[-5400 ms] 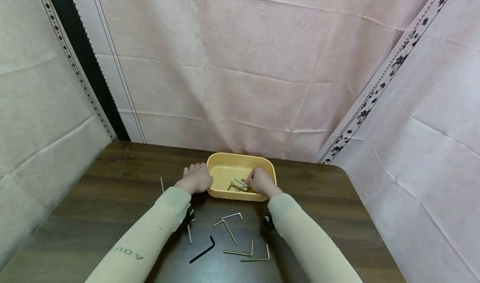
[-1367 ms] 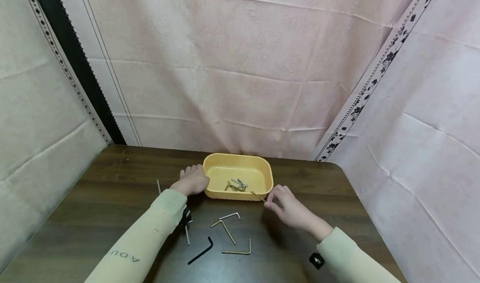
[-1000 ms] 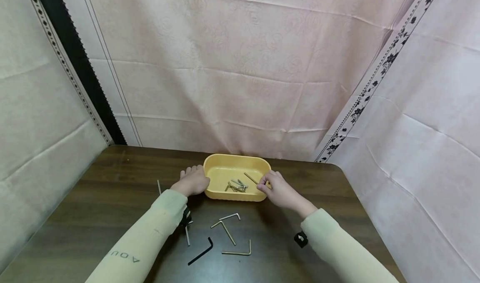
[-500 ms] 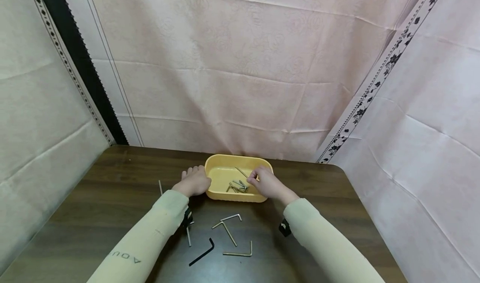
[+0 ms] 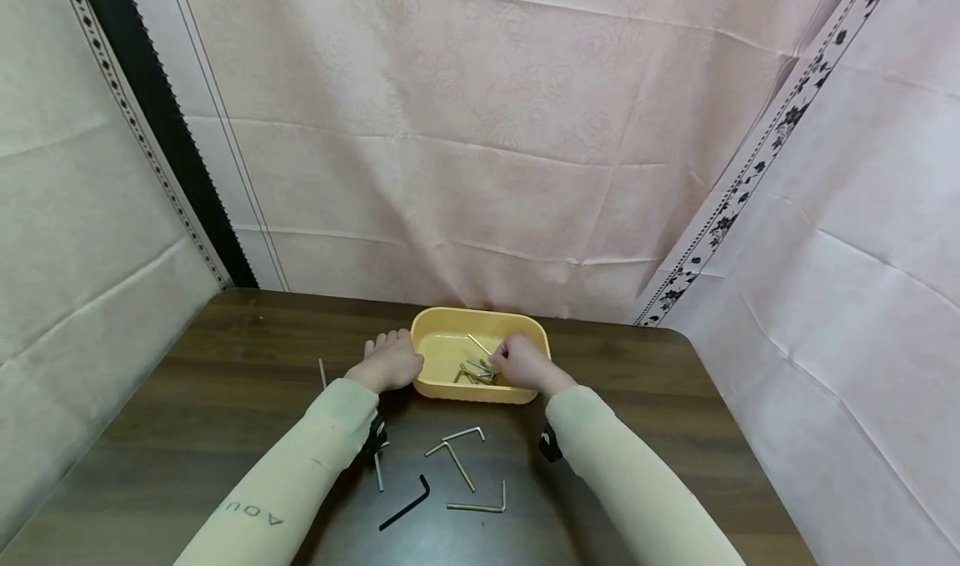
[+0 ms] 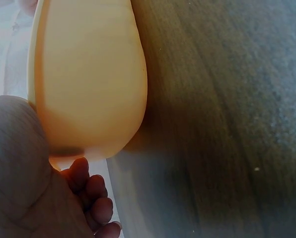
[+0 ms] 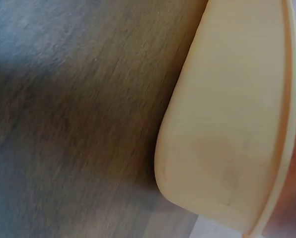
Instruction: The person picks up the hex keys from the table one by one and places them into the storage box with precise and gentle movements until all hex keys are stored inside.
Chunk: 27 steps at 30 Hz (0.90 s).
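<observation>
A yellow plastic tray (image 5: 442,389) stands near the table's far edge, with several small hex keys (image 5: 474,374) piled in its front middle. My left hand (image 5: 390,361) holds the tray's left end, its thumb by the rim in the left wrist view. My right hand (image 5: 522,361) reaches over the front right of the tray and pinches a brass-coloured hex key (image 5: 480,345), whose long arm slants up to the left. The hex key's other end is hidden by the fingers. In the right wrist view the tray wall (image 7: 222,114) covers most of the hand.
Between the forearms lie a black hex key (image 5: 405,503), a brass-coloured hex key (image 5: 477,508), another brass one (image 5: 459,466) touching a silver one (image 5: 463,433), and silver pieces partly under the left sleeve. A pink-white cloth (image 5: 480,174) hangs behind the wooden table (image 5: 637,399).
A brass-coloured hex key has left the front right of the table. My right hand has carried it leftward over the rim and down into the tray. The left hand stays at the tray's end.
</observation>
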Motion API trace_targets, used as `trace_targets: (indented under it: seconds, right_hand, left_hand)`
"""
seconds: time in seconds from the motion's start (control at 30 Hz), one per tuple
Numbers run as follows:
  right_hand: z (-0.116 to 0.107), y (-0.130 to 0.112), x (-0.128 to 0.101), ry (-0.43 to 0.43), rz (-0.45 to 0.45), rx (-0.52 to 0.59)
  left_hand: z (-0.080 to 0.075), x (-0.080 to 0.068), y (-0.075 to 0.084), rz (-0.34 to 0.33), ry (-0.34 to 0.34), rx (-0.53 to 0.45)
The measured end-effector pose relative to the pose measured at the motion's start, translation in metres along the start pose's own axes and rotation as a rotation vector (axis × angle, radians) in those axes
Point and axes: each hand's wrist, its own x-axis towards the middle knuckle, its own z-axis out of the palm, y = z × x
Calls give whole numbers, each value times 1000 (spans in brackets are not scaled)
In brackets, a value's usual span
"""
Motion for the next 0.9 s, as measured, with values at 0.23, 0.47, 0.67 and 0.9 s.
trace_targets:
  seconds: [0.23, 0.47, 0.67, 0.9]
  right_hand:
    - [3, 2, 5, -77, 105, -11]
    - [9, 6, 11, -105, 143, 3]
    - [10, 6, 11, -85, 143, 15]
    - [3, -2, 5, 29, 111, 41]
  left_hand:
    - [-2, -1, 2, -2, -12, -1]
    - [-2, 1, 0, -5, -23, -1]
    - [-1, 2, 0, -5, -18, 6]
    - [-1, 1, -1, 12, -11, 3]
